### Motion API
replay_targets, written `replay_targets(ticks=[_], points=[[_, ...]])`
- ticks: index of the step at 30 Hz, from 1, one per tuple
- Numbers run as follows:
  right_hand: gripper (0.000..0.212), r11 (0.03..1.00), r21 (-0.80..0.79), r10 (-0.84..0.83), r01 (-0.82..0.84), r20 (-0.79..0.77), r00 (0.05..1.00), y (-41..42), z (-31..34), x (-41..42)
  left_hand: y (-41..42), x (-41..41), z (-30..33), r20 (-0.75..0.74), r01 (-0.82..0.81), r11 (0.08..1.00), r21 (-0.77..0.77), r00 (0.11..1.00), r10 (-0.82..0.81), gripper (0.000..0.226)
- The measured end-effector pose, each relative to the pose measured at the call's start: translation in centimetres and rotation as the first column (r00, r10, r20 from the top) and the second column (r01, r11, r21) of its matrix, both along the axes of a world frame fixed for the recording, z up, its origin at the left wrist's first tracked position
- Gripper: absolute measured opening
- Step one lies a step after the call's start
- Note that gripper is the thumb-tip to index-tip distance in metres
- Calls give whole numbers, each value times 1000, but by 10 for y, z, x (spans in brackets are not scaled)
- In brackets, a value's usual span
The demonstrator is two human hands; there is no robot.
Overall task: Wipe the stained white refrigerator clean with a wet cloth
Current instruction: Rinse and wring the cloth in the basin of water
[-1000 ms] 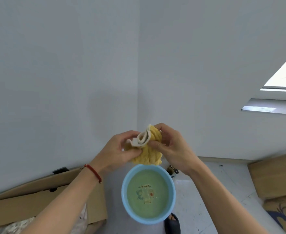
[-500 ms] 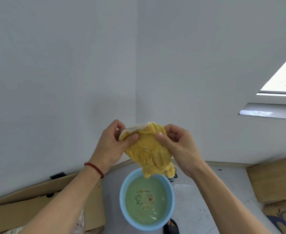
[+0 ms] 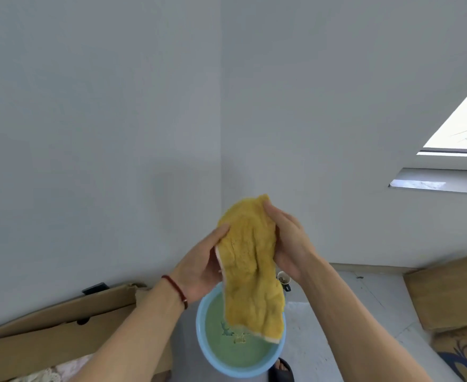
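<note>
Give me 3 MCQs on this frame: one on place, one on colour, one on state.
1. Where does the cloth hang?
A. over the basin
B. on the cardboard box
C. flat on the floor

2. What colour is the basin's rim?
A. red
B. light blue
C. black

3. How is the cloth held?
A. left hand alone
B. by neither hand
C. between the left hand and the right hand, opened out

Answers:
1. A: its lower end dangles above the basin's greenish inside.
2. B: the rim shows light blue all round.
3. C: each hand grips one side edge and the cloth hangs spread, not balled up.
</note>
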State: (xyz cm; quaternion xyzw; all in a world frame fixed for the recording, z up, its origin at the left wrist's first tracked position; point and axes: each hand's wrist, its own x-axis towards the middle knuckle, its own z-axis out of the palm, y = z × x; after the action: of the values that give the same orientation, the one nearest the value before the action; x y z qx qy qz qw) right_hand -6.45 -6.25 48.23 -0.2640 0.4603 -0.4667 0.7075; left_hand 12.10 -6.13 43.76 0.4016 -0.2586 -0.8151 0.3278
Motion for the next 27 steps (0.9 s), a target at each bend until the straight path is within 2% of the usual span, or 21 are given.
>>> replay_targets(ticks=[2, 3, 5, 6, 8, 9, 11, 13, 16, 18, 20, 21, 23, 25, 26, 27], points=[[47, 975, 116, 205, -190, -143, 968, 20, -29, -7, 12, 1, -14, 110, 13, 1000, -27, 994, -10, 50], [42, 958, 138, 280, -253, -241, 929, 33, -45, -7, 17, 0, -21, 208, 48, 996, -74, 978, -31, 39], [29, 975, 109, 222, -195, -372, 901, 48, -73, -9, 26, -4, -30, 426, 122, 974, -191, 904, -29, 21], [28, 989, 74, 147, -128, -386, 911, 51, -80, -10, 28, -5, -36, 466, 100, 968, -228, 885, 18, 19], [36, 998, 18, 66, -64, -437, 897, 54, -86, -14, 29, -5, -41, 485, -23, 968, -249, 863, 145, 17], [41, 996, 28, 91, -89, -488, 868, 56, -85, -15, 28, -4, -41, 511, -56, 964, -259, 839, 186, 14], [53, 990, 81, 138, -112, -527, 839, 62, -88, -15, 28, -4, -44, 570, -29, 953, -303, 796, 205, 8], [60, 996, 84, 48, -5, -513, 857, 63, -94, -18, 30, -9, -46, 559, -25, 933, -360, 795, 237, 7], [73, 996, 67, -15, 61, -544, 839, 58, -94, -19, 30, -13, -53, 609, -53, 912, -407, 728, 314, 12], [84, 998, 56, 27, -3, -436, 899, 62, -94, -20, 27, -12, -54, 667, 18, 914, -405, 689, 283, 17], [71, 997, -10, 69, -77, -350, 934, 68, -89, -23, 25, -11, -51, 737, 96, 931, -353, 642, 213, 23], [60, 993, -59, 70, -99, -371, 926, 69, -86, -25, 24, -9, -50, 735, 79, 941, -328, 647, 202, 25], [37, 986, -84, 83, -146, -512, 855, 68, -81, -28, 21, 0, -51, 644, 30, 960, -279, 747, 164, 36], [36, 976, -60, 131, -211, -612, 780, 65, -80, -31, 20, 13, -55, 522, 124, 951, -284, 852, 45, 62], [40, 966, -59, 147, -251, -674, 724, 63, -77, -33, 19, 18, -55, 514, 220, 924, -313, 857, -30, 72], [42, 953, -61, 148, -295, -759, 634, 62, -74, -34, 19, 20, -56, 580, 317, 878, -359, 813, -56, 75]])
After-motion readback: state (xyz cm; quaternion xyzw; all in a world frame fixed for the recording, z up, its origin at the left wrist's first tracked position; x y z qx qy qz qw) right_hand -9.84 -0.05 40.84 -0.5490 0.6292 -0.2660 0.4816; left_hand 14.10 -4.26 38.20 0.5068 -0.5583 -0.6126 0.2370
